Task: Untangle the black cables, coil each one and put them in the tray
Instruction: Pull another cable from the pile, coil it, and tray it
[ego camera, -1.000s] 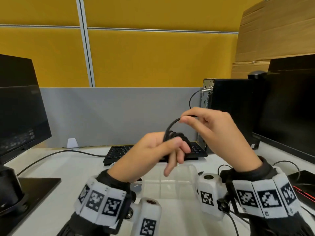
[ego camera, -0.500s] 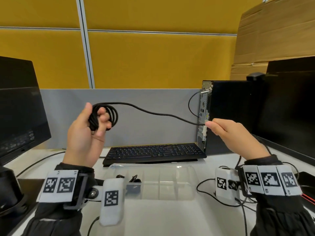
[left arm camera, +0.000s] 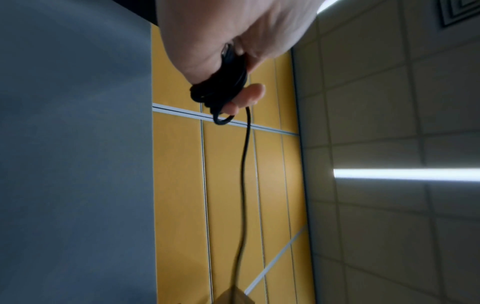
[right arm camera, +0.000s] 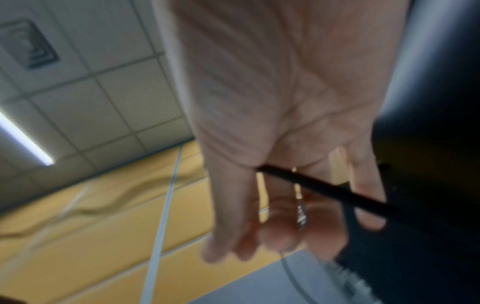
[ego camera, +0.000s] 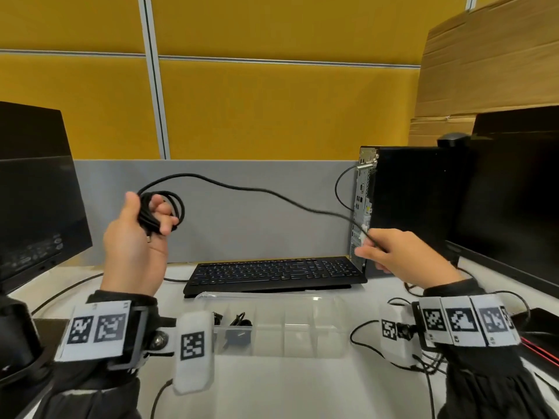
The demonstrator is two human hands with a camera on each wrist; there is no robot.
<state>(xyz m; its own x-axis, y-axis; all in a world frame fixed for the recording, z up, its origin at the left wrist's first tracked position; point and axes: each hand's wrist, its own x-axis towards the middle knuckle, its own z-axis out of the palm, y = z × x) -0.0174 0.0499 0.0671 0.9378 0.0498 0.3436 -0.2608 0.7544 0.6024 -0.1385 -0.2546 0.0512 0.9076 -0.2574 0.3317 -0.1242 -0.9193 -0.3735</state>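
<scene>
My left hand [ego camera: 136,237] is raised at the left, fingers curled round a small coil of black cable [ego camera: 177,207]; the left wrist view shows the coil [left arm camera: 221,90] under my left hand [left arm camera: 233,41]. One loose strand [ego camera: 242,189] sags across to my right hand [ego camera: 393,252], which holds it near the computer tower. In the right wrist view the strand [right arm camera: 324,191] crosses my right hand [right arm camera: 272,144] from the base of the thumb. The clear compartment tray [ego camera: 302,300] lies below and between my hands, with a black cable [ego camera: 233,322] in its left section.
A black keyboard [ego camera: 272,272] lies behind the tray. A computer tower [ego camera: 402,207] stands just beyond my right hand. Monitors flank the desk at left [ego camera: 33,192] and right [ego camera: 514,192]. Thin wires [ego camera: 363,343] trail on the desk at right.
My hands were together over the tray; they have pulled apart, the left carrying the coil up and left, the right drawing the strand out rightward. The strand now sags more.
</scene>
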